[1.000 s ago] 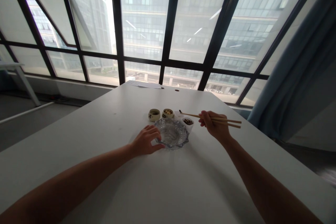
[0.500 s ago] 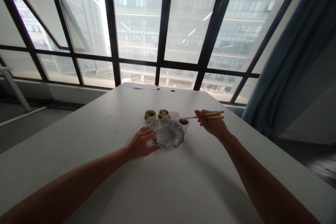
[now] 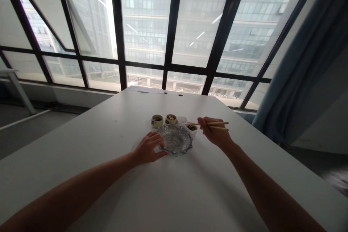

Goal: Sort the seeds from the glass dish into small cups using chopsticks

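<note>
A cut-glass dish sits on the white table. My left hand rests against the dish's left rim, fingers curled on its edge. My right hand grips a pair of wooden chopsticks, whose tips reach over a small white cup with dark pieces inside. Behind the dish stand two small ceramic cups: one with a dark mark and one holding pale nuts or beans. Another small white cup stands just behind.
A sheet of paper lies at the table's far edge, near a small dark spot. Large dark-framed windows fill the back. A blue-grey curtain hangs at the right. Another white table's leg shows at far left.
My right hand has moved left and a little down, bringing the chopstick tips from above the cups to the white cup with dark pieces. My left hand stays on the dish.
</note>
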The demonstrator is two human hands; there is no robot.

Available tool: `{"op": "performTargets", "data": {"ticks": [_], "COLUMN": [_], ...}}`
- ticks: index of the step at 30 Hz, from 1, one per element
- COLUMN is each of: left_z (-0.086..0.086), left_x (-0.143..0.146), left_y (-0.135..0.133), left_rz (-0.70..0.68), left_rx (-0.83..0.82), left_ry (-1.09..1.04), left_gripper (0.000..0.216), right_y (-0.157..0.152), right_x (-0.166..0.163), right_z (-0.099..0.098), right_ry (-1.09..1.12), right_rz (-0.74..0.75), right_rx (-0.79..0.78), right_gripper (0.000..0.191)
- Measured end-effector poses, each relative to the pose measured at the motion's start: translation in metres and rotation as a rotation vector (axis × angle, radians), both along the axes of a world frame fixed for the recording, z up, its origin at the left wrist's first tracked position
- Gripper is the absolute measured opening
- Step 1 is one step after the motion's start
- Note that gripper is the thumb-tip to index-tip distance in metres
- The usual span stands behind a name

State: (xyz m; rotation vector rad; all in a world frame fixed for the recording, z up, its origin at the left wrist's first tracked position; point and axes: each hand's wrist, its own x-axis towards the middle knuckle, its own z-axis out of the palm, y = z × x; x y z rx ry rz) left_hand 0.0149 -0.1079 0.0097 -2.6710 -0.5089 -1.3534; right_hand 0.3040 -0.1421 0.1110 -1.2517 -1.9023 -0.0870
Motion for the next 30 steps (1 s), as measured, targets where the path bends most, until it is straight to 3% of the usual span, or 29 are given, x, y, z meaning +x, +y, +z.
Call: {"op": "performTargets", "data": {"ticks": [30], "left_z": [0.0012], "left_x": [-0.0002], "left_y": [-0.0010], "left_rz": [-0.007], "left_rx": [-0.009], "left_ry": [0.002], "left_gripper": [0.027], "right_y": [-0.0007], "right_x": [0.0031], "right_z": [0.0026], "right_ry": [-0.006], "right_rz": [-0.009], "right_rx": [-0.036], "right_gripper": [0.058]}}
